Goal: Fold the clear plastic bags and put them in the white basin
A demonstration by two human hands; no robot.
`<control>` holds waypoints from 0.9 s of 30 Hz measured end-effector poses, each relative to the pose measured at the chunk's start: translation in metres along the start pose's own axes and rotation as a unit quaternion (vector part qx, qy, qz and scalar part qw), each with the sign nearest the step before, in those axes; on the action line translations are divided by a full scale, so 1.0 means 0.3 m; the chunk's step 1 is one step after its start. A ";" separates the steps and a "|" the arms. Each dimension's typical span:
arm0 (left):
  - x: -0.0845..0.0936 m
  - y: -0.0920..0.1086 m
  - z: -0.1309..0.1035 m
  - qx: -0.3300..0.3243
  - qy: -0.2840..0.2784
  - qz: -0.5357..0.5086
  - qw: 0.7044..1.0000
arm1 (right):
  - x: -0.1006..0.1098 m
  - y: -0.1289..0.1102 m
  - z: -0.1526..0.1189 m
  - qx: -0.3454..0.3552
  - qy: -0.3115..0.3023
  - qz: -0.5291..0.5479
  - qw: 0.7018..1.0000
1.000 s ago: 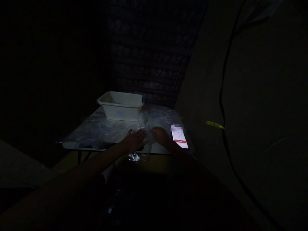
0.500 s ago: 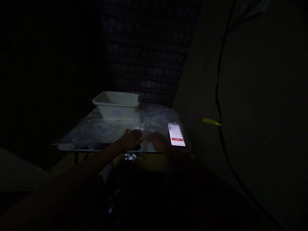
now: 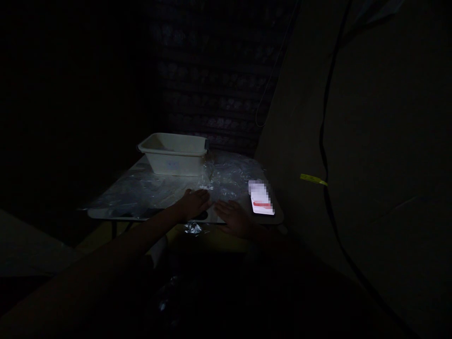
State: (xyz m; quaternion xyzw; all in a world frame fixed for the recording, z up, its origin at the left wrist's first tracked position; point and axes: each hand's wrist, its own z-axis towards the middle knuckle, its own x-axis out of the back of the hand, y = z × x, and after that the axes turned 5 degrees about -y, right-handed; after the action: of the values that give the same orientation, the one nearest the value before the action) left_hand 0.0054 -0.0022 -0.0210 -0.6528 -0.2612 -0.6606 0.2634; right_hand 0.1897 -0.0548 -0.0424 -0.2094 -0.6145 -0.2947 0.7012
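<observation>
Clear plastic film (image 3: pixel 229 172) lies wrinkled over a small white table (image 3: pixel 96 213), and some of it hangs past the front edge. My left hand (image 3: pixel 194 205) rests on the film near that edge, fingers stretched out. Close by on its right, my right hand (image 3: pixel 233 217) lies open with the fingers extended, at the table's front edge. Neither hand appears to grip anything. The scene is very dark, so fine detail of the fingers is lost.
A white plastic basin (image 3: pixel 174 162) stands on the film at the back left. A lit phone (image 3: pixel 261 197) lies at the right side. A dark cable (image 3: pixel 323 141) with a yellow tag (image 3: pixel 312 179) runs down the right wall.
My right hand has drawn back slightly towards me, and its fingers show flatter. My left hand stays almost in place. The view has shifted a little.
</observation>
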 end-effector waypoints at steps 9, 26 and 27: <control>0.010 0.010 -0.006 -0.001 -0.011 0.017 1.000 | -0.028 -0.033 -0.004 0.044 0.112 0.007 0.993; 0.017 0.007 -0.009 0.003 0.005 -0.008 1.000 | 0.022 -0.112 -0.082 0.103 0.082 0.083 0.988; 0.024 0.002 -0.012 0.009 0.011 -0.011 1.000 | 0.022 -0.104 -0.080 0.088 0.093 0.088 0.988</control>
State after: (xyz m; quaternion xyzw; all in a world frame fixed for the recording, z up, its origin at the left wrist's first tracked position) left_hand 0.0031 -0.0051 -0.0140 -0.6401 -0.2710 -0.6683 0.2650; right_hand 0.1870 -0.0947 -0.0419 -0.1715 -0.5494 -0.1952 0.7941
